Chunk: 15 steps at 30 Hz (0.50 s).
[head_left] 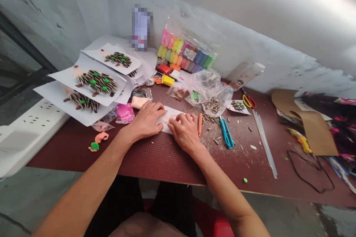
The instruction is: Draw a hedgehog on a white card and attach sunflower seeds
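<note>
A small white card (166,129) lies on the table, with pale peach and orange-red marks on it partly hidden by my fingers. My left hand (147,119) rests palm down over the card's left side, fingers spread and slightly bent. From the right, my right hand (185,129) presses its fingertips on the card, fingers curved and a little apart. Neither hand visibly grips anything. A block of pale peach clay (139,102) sits just beyond my left hand. Beside my right hand lies an orange marker (200,125), then a teal utility knife (226,132).
Sheets with sunflower-seed hedgehogs (96,81) are stacked at left, near a white power strip (25,129). Coloured clay packs (186,53) lean on the wall. A bag of sunflower seeds (213,105), scissors (249,100), glue sticks (264,142) and a yellow glue gun (302,140) lie rightward.
</note>
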Motion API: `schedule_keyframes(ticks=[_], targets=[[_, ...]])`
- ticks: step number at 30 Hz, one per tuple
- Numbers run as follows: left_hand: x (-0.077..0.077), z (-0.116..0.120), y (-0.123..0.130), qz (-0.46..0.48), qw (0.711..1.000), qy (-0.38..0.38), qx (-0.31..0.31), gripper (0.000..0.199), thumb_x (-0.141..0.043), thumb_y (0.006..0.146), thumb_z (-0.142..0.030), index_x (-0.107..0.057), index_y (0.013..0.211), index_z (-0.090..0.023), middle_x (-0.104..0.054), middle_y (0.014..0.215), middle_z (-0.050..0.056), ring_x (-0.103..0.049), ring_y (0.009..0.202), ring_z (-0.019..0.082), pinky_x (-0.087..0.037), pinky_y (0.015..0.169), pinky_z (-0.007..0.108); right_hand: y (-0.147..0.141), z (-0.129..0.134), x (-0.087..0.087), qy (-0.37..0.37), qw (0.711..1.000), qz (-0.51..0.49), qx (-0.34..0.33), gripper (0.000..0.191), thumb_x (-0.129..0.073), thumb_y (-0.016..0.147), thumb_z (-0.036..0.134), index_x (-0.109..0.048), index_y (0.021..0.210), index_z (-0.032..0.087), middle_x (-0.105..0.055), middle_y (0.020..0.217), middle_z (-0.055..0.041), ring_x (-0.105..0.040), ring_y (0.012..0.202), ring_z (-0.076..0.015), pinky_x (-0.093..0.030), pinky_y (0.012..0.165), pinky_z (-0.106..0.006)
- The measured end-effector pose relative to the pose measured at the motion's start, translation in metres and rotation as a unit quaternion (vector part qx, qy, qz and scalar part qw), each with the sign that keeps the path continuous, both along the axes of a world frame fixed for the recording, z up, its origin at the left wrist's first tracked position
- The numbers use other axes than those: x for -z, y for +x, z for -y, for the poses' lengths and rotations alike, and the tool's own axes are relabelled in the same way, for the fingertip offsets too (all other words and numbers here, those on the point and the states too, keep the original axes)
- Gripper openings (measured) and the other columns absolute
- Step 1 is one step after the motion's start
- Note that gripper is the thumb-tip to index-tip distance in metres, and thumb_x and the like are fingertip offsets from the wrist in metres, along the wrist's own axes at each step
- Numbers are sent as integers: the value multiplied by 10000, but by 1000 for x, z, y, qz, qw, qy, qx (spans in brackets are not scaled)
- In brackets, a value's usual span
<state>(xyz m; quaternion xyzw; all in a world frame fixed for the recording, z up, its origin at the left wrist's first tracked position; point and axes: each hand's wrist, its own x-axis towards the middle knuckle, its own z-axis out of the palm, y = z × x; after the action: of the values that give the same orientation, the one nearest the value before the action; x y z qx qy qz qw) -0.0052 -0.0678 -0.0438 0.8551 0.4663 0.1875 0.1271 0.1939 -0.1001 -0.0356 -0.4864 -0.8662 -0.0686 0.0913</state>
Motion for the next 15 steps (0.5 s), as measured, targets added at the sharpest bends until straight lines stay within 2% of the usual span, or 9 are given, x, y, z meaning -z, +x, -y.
schedule_keyframes(ticks=[6,15], targets=[[0,0,0,3,1000,3,2,389,-547,771,-208,-734,1111,-190,-658,1140,109,-593,1092,309,-400,1105,548,0,1,1,13,1000,4,-12,233,-541,1051,338,-731,1059,204,-665,997,-71,-490,911,-217,-264,961,-399],[0,0,-1,-5,1000,1,3,399,-553,775,-205,-731,1131,-192,-656,1152,108,-598,1107,303,-389,1119,538,0,2,2,28,999,0,-18,260,-528,1055,336,-734,957,212,-674,948,-63,-494,884,-214,-288,957,-402]])
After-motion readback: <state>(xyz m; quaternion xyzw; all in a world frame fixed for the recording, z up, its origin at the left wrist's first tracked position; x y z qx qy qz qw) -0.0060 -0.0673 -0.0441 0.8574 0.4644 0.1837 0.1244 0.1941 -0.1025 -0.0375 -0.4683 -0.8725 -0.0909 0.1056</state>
